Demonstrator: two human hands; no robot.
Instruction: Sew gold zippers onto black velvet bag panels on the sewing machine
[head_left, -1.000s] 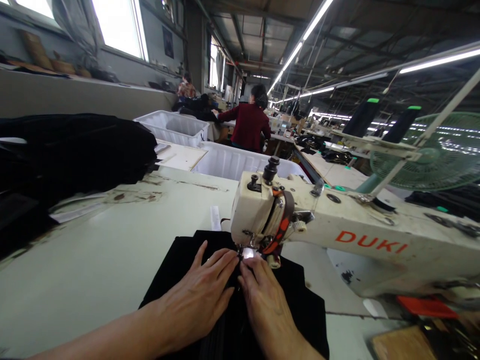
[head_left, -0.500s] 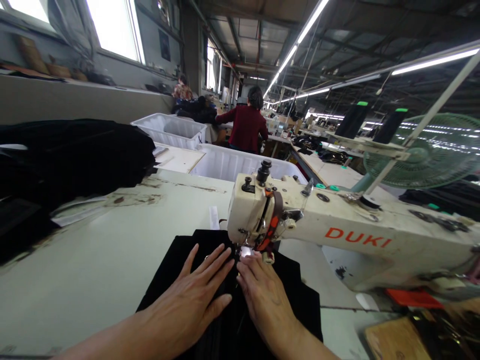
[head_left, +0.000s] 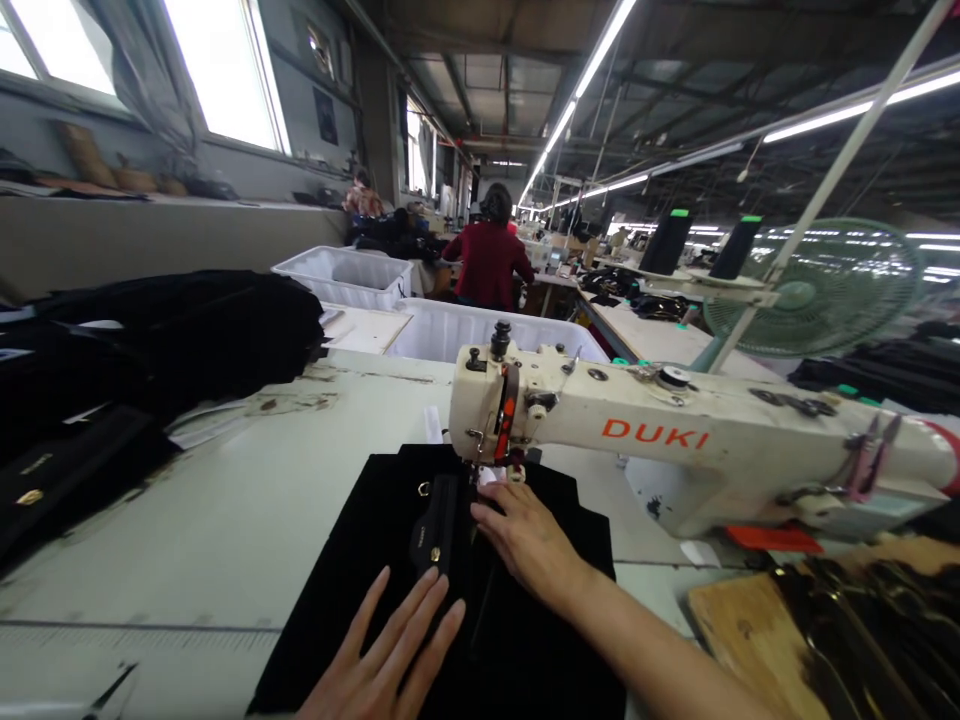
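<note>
A black piece of fabric [head_left: 360, 560] lies flat on the pale table under the head of a cream DUKI sewing machine [head_left: 645, 440]. A small black tab with a gold ring [head_left: 431, 520] lies on the fabric left of the needle. My right hand [head_left: 525, 535] rests on the fabric just before the presser foot, fingers pressed down flat. My left hand [head_left: 390, 655] lies nearer me on the fabric with its fingers stretched out, tips close to the tab.
A heap of black garments [head_left: 172, 335] fills the table's left side. White plastic bins [head_left: 457, 330] stand behind the machine. A green fan [head_left: 825, 290] is at right. A person in a red top [head_left: 487, 260] works farther back. A wooden board [head_left: 750, 630] lies at lower right.
My left hand has slid back toward me, away from the needle, uncovering the small black tab. The right hand stays by the presser foot. The view has pulled back and shifted.
</note>
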